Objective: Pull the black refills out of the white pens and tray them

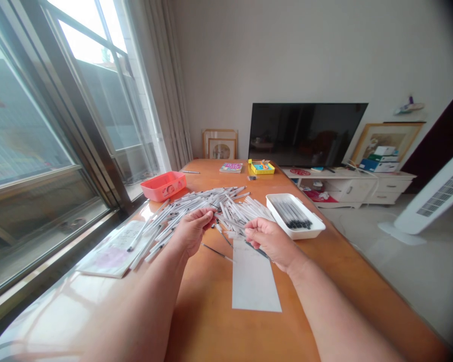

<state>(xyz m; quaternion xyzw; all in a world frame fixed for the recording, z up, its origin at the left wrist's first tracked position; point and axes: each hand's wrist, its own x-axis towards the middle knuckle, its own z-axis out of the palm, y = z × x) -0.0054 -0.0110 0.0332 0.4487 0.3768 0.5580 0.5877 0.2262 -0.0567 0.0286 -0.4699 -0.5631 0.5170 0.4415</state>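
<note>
Above the table, a thin clear-barrelled pen (228, 220) spans the gap between my hands. My left hand (195, 229) pinches its dark end between thumb and fingers. The fingers of my right hand (270, 240) are closed on its other end. A dark stick (262, 251) shows just under my right hand; whether it is held I cannot tell. Beyond my hands spreads a heap of pale pens (189, 208). Below them lie a white paper sheet (254, 281) and a thin pen refill (217, 252). Right of the heap, a white tray (305, 234) holds several black-tipped pens (290, 211) in a row.
A red plastic basket (162, 190) stands at the table's left edge, with a booklet (113, 251) nearer me under some pens. Toward the far end are a purple book (231, 168) and a yellow box (262, 170). A window (86, 100) borders the left side.
</note>
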